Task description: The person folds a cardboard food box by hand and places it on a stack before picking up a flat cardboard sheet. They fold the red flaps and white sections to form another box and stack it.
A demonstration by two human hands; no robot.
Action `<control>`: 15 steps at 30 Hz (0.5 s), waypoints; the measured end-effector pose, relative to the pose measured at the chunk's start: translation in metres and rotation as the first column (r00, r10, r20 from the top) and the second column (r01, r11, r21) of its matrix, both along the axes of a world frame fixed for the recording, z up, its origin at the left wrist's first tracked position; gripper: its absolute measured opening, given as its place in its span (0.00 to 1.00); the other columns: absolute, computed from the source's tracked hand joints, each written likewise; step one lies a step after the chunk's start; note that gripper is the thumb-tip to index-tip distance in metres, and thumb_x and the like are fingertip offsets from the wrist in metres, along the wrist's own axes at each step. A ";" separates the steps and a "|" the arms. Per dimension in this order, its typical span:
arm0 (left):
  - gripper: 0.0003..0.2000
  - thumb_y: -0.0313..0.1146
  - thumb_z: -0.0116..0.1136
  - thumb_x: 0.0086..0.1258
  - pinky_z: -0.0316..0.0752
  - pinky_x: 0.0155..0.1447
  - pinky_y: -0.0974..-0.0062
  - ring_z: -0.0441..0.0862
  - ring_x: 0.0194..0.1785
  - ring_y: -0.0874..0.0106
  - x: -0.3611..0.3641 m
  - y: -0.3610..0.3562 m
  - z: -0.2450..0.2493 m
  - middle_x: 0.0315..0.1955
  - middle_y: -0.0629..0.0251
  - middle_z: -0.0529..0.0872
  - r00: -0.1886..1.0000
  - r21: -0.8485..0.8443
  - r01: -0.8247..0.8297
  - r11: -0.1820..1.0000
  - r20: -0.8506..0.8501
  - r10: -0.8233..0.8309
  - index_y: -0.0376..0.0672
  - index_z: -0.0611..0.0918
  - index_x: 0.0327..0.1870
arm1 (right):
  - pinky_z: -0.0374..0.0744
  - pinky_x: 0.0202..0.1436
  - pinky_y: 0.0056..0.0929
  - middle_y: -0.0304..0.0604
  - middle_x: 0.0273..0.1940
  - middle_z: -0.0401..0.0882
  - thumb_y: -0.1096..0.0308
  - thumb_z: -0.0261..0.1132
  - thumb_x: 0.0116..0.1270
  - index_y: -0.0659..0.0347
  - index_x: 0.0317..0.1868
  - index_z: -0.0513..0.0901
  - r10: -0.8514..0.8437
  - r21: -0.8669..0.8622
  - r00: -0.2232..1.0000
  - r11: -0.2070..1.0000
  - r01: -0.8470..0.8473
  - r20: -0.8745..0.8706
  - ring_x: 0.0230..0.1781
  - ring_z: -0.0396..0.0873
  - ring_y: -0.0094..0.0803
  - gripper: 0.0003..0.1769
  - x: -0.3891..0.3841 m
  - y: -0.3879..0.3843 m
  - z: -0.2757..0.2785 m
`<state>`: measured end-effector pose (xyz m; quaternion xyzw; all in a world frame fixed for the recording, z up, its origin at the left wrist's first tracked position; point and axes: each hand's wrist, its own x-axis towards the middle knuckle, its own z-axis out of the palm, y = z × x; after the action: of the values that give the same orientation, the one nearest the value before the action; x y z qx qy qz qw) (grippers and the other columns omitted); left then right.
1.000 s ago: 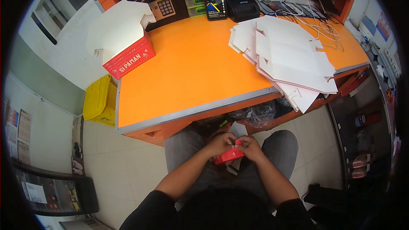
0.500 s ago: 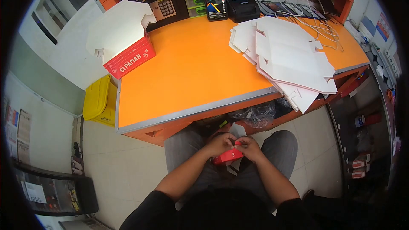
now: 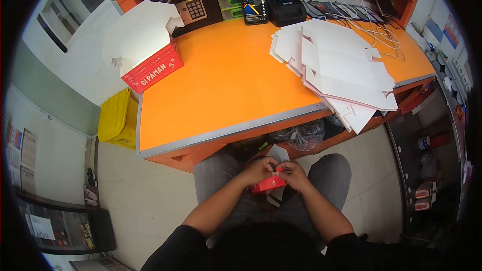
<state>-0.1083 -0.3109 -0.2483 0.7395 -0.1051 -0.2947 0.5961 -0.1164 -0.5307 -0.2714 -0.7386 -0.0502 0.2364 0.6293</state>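
Note:
Between my knees, below the desk's front edge, both hands grip a red cardboard box (image 3: 268, 184) that is partly folded. My left hand (image 3: 259, 169) has its fingers curled over the box's left side. On the other side, my right hand (image 3: 294, 174) pinches a small red flap close to the left fingertips. A pale inner panel (image 3: 279, 153) of the box stands up beyond my hands. The fingers hide much of the fold between them.
On the orange desk (image 3: 221, 80), flat white box blanks (image 3: 346, 65) overhang the front edge at right. A red box (image 3: 154, 68) with its white lid raised stands at left. A phone (image 3: 253, 1) and a black printer (image 3: 285, 7) are behind. A yellow bin (image 3: 118, 118) stands beside the desk.
Both hands stay almost in the same place on the red box. Near the lower right, the dark shape by the floor has shifted slightly.

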 end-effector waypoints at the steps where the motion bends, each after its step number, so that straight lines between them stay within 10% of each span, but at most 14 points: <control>1: 0.19 0.23 0.63 0.74 0.79 0.48 0.75 0.83 0.43 0.77 0.000 0.000 -0.002 0.39 0.66 0.87 1.000 -0.003 0.007 1.000 0.007 -0.007 0.40 0.76 0.65 | 0.82 0.43 0.27 0.39 0.43 0.83 0.70 0.75 0.69 0.62 0.49 0.85 0.006 0.014 1.000 1.000 -0.006 0.003 0.43 0.82 0.26 0.12 0.000 0.000 0.002; 5: 0.19 0.24 0.63 0.74 0.79 0.48 0.76 0.83 0.43 0.78 0.001 0.000 -0.006 0.39 0.66 0.88 1.000 -0.039 0.001 0.999 0.010 0.000 0.40 0.76 0.65 | 0.82 0.38 0.25 0.39 0.42 0.83 0.70 0.75 0.69 0.61 0.49 0.85 -0.023 -0.028 0.976 0.999 0.030 0.215 0.39 0.82 0.26 0.11 0.000 -0.001 -0.027; 8: 0.20 0.24 0.63 0.74 0.79 0.48 0.76 0.83 0.43 0.78 0.001 0.000 0.003 0.39 0.66 0.88 1.000 -0.034 0.000 0.999 0.012 0.001 0.41 0.76 0.65 | 0.82 0.53 0.33 0.46 0.50 0.80 0.69 0.78 0.64 0.62 0.46 0.87 -0.059 0.024 0.998 0.998 0.059 -0.025 0.49 0.83 0.36 0.12 0.001 -0.002 -0.013; 15: 0.20 0.25 0.63 0.74 0.79 0.48 0.76 0.84 0.42 0.78 0.000 0.001 0.006 0.39 0.67 0.88 1.000 -0.015 -0.014 1.000 0.017 0.015 0.42 0.77 0.65 | 0.83 0.48 0.31 0.42 0.47 0.81 0.69 0.77 0.65 0.62 0.46 0.86 -0.046 0.085 0.999 0.995 0.048 -0.024 0.46 0.83 0.32 0.12 0.001 0.000 -0.001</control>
<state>-0.1082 -0.3102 -0.2427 0.7382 -0.1070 -0.2832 0.6029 -0.1156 -0.5307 -0.2721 -0.7095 -0.0359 0.2272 0.6661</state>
